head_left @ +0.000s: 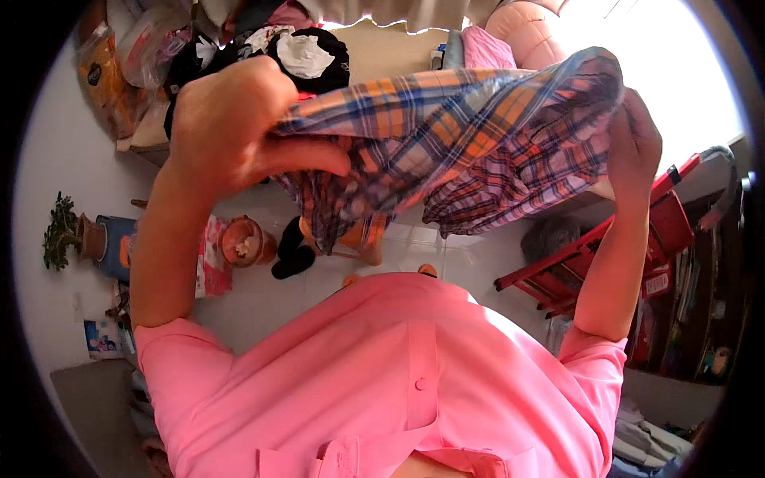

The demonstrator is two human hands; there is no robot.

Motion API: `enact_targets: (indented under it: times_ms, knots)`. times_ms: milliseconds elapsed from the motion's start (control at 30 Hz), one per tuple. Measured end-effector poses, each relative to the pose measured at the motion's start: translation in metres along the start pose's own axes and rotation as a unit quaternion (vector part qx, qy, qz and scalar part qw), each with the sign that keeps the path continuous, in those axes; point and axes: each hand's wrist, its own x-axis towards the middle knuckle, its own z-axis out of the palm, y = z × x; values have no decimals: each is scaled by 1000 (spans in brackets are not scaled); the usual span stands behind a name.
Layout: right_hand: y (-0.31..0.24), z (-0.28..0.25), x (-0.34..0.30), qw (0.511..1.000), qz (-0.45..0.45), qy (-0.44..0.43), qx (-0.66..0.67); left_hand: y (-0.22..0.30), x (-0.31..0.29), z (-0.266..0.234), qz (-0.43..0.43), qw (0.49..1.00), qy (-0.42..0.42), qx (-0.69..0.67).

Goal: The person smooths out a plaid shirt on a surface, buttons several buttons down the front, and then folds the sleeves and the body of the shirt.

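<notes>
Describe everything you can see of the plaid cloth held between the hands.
The plaid cloth, checked in orange, blue and pale tones, looks like thin woven fabric. It is held up in the air, spread sideways but twisted and creased, with loose folds hanging below. The left hand grips one end, the right hand the other. Its exact kind is unclear.

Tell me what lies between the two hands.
A blue-and-orange plaid cloth spans from the left hand to the right hand, held by both, as the head view shows.
</notes>
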Motion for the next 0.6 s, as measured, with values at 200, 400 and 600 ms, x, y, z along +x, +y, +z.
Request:
enact_targets:
  times_ms: [200,400,600]
  knots:
    - [-11,0,-1,997,-31,-21,-71,-22,-7,6,102,994,-19,13]
    - [-30,11,4,998,-38,-2,-40,-36,-15,-5,86,996,-19,8]
    - [-41,10,0,999,20,-27,-25,-25,-19,-2,-196,942,-125,-242]
